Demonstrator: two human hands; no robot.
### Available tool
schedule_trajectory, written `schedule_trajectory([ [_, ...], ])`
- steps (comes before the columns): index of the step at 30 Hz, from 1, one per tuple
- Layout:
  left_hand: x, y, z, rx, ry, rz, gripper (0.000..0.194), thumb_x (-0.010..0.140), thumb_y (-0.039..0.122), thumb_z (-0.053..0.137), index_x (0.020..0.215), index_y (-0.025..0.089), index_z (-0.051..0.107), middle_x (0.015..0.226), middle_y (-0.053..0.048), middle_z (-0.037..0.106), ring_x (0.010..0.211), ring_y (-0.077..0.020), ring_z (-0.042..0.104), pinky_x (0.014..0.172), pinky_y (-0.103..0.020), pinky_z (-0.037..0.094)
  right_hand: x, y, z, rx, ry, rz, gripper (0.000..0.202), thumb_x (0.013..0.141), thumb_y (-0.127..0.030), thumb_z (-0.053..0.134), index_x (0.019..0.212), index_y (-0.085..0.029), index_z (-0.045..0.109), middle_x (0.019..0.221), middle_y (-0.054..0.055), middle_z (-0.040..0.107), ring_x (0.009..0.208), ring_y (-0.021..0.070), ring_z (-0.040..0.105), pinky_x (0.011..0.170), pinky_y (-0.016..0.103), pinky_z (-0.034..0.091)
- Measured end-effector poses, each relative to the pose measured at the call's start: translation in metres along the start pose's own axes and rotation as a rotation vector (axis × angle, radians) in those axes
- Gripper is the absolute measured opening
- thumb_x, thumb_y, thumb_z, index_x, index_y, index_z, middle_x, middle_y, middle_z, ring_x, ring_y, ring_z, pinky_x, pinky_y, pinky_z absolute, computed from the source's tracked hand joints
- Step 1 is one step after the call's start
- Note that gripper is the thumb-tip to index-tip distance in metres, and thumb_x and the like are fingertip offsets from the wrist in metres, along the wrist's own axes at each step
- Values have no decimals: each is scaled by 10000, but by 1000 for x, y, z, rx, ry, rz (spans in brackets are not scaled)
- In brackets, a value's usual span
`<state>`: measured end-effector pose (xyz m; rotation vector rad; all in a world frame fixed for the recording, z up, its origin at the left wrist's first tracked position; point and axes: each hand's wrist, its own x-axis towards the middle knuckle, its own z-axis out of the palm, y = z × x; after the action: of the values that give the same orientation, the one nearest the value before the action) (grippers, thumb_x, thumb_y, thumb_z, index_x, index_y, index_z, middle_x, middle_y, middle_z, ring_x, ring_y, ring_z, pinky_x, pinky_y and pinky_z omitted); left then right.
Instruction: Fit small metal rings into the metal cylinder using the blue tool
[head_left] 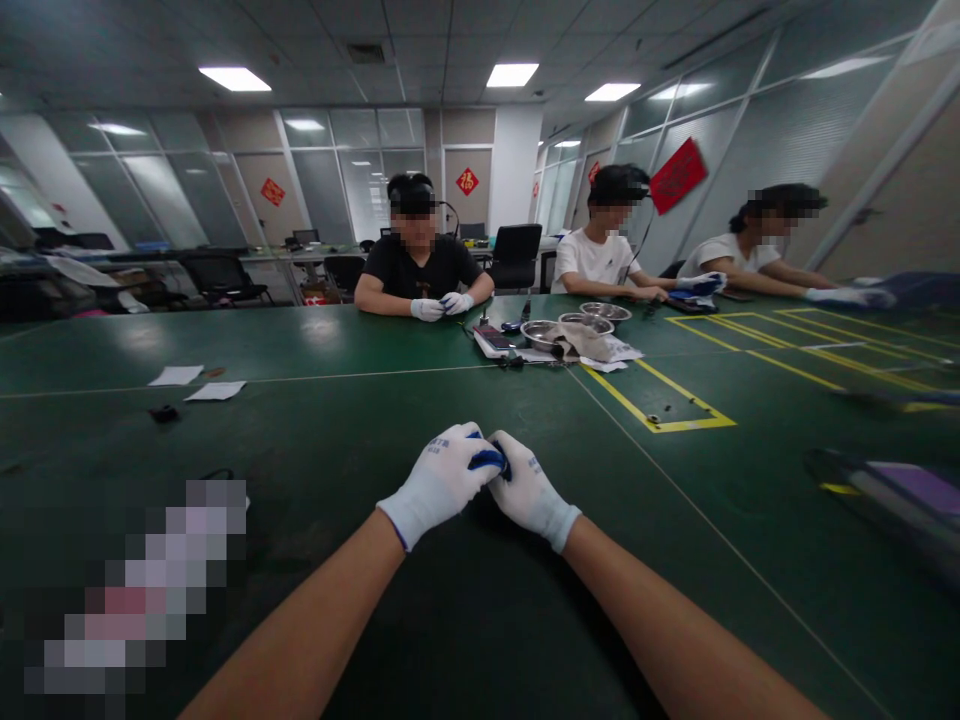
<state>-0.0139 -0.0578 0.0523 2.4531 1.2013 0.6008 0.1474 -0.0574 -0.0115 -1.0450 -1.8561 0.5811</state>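
Observation:
Both of my hands wear white knit gloves with blue palms and meet above the green table (315, 520). My left hand (442, 470) is closed, its thumb and fingers curled toward the other hand. Against its fingertips presses my right hand (529, 485), also closed with bent fingers. Whatever sits between the fingertips is hidden by the gloves; only blue glove coating and a dark patch show there.
Metal bowls (540, 334), a cloth (581, 342) and papers lie farther back. Yellow tape (694, 428) frames a few small parts. White papers (216, 391) and a small black object (163, 413) are at left. Several people sit across the table.

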Motion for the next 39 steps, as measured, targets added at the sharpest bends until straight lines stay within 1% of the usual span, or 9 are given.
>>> schedule_trajectory([
  [5, 1, 5, -3, -97, -22, -38, 185, 924, 221, 612, 820, 201, 764, 956, -44, 672, 888, -190, 645, 817, -304, 533, 1, -3, -1, 1, -9, -13, 101, 806, -207, 559, 800, -249, 467, 731, -8, 566, 671, 178, 543, 645, 307, 437],
  [11, 0, 7, 6, -70, 82, -215, 42, 866, 233, 704, 846, 198, 717, 932, -43, 686, 900, -212, 674, 817, -325, 546, 1, 1, 1, -78, 14, -28, 128, 750, -148, 574, 827, -237, 522, 795, 21, 603, 731, 204, 574, 680, 327, 449],
  [14, 1, 8, 10, -97, 103, -278, 56, 858, 241, 730, 886, 203, 701, 937, -43, 700, 933, -227, 688, 828, -329, 547, 1, 2, 1, -62, 18, -15, 136, 747, -144, 574, 836, -236, 528, 792, 16, 605, 736, 203, 577, 684, 323, 449],
  [17, 2, 12, 11, -39, 88, -290, 64, 898, 254, 687, 928, 207, 719, 985, -54, 704, 986, -237, 691, 887, -339, 539, 1, 3, 0, -11, 15, 1, 117, 775, -164, 552, 861, -236, 519, 802, 16, 612, 751, 202, 585, 690, 323, 454],
  [21, 4, 18, 9, 95, 49, -272, 160, 921, 282, 651, 1021, 210, 753, 1122, -94, 691, 1098, -283, 668, 985, -391, 510, 1, 7, 1, -4, 12, 16, 111, 784, -188, 549, 865, -241, 495, 810, 14, 601, 762, 203, 575, 693, 326, 447],
  [27, 6, 17, 7, 8, 54, -388, 179, 878, 296, 719, 1038, 222, 751, 1058, -79, 715, 1065, -282, 681, 949, -385, 518, -1, 3, 1, -32, 5, 7, 91, 805, -200, 549, 832, -244, 474, 785, 9, 575, 745, 200, 561, 670, 320, 431],
  [29, 6, 17, 7, -3, 55, -366, 154, 896, 289, 694, 1020, 212, 744, 1053, -79, 714, 1045, -270, 685, 930, -371, 523, -1, 0, -1, 7, 17, 15, 82, 805, -195, 546, 854, -236, 494, 795, 10, 591, 742, 194, 568, 667, 315, 440],
  [33, 4, 21, 3, 22, -6, -304, 134, 919, 282, 644, 968, 196, 736, 1063, -84, 708, 998, -247, 694, 882, -340, 536, -3, -4, 0, 82, 22, 23, 77, 808, -195, 548, 865, -231, 511, 802, 1, 606, 735, 180, 573, 661, 301, 446],
  [39, 1, 30, -2, 83, 19, -435, 179, 894, 287, 693, 1056, 222, 731, 1084, -77, 717, 1069, -259, 686, 962, -357, 509, -4, 0, 6, 66, 32, 13, 91, 785, -166, 531, 829, -236, 491, 795, 10, 591, 752, 195, 567, 680, 321, 442],
])
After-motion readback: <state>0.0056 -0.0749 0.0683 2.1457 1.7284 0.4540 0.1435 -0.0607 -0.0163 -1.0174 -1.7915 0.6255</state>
